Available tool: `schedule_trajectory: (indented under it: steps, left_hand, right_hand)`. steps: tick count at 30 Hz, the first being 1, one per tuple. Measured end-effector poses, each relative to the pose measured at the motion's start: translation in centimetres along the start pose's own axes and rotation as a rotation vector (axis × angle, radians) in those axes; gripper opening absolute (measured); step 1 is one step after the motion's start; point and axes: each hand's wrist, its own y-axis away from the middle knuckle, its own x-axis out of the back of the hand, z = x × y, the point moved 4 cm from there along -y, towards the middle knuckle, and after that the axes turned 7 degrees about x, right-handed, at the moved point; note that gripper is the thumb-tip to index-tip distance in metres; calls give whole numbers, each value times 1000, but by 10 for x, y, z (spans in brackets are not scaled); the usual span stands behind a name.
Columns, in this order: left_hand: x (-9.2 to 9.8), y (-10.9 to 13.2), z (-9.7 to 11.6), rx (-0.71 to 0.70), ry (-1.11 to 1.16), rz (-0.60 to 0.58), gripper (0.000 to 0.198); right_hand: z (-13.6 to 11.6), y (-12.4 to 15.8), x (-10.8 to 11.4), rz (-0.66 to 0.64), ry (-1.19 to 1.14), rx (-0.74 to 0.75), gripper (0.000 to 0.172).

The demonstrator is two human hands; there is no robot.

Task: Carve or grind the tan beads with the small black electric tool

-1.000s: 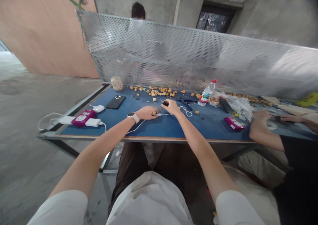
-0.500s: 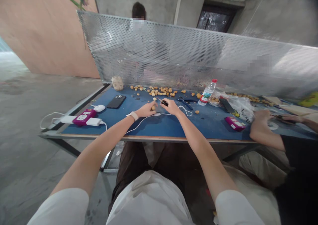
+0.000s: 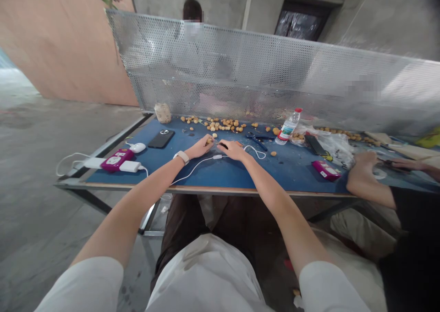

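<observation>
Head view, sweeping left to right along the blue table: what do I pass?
Pink device → black phone → left hand → right hand → blue pliers → water bottle → second pink device → co-worker's hand.

- A blue-topped work table point(image 3: 292, 172) on a grey metal frame point(image 3: 103, 152) stands in a bare concrete room.
- A perforated metal screen point(image 3: 275, 78) runs along the table's far edge, leaning slightly.
- A salmon-coloured wall point(image 3: 62, 41) rises at left; a rough grey concrete wall point(image 3: 220, 0) closes the back.
- A dark opening point(image 3: 297, 25) in the back wall is covered with shiny sheeting.
- The grey concrete floor point(image 3: 34, 174) is stained, and brightest at far left.
</observation>
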Motion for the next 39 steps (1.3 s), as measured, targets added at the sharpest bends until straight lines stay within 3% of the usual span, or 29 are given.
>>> schedule_trajectory:
  steps: [14, 27, 34, 39]
  left_hand:
    - [1, -1, -2, -12, -85, 8, 27]
    - [-1, 1, -4, -28, 38, -118, 27]
    - [-2, -1, -11, 9, 15, -155, 51]
    - [-6, -3, -14, 30, 150, -204, 44]
  right_hand:
    - [6, -3, -6, -31, 69, -16, 34]
    - [5, -2, -5, -38, 52, -34, 37]
    - [2, -1, -5, -70, 88, -15, 39]
    - [1, -1, -5, -89, 106, -9, 39]
